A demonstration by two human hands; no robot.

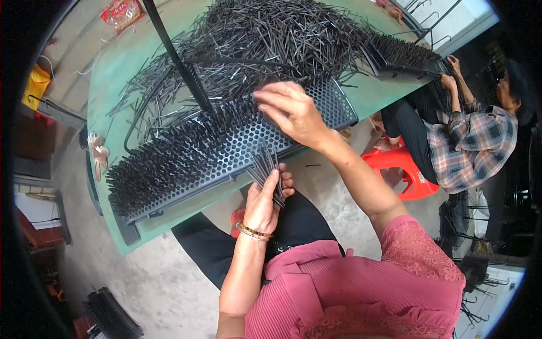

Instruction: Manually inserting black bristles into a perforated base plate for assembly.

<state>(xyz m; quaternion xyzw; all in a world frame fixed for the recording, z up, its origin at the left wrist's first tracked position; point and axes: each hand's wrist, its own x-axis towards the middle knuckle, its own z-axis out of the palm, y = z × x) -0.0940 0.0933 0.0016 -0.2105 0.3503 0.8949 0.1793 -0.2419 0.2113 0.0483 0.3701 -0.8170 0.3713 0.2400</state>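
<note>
My left hand (265, 196) is closed round a loose bundle of thin dark sticks (262, 167), their ends fanning out above the fingers. The bundle is in front of a perforated metal tray (333, 105) full of small round holes. Dark sticks (164, 155) stand upright and densely packed over its left and middle part; bare holes show along the near edge and at the right end. Over the back of the standing sticks, my right hand (296, 116) has thumb and fingers drawn together toward the left. Whatever lies between its fingertips is too small and blurred to make out.
A large heap of loose dark sticks (271, 34) covers the back of the green table (104, 101). A black bar (175, 53) rises across the tray. On the right, a co-worker (468, 130) handles another filled tray (403, 53), by a red stool (403, 169).
</note>
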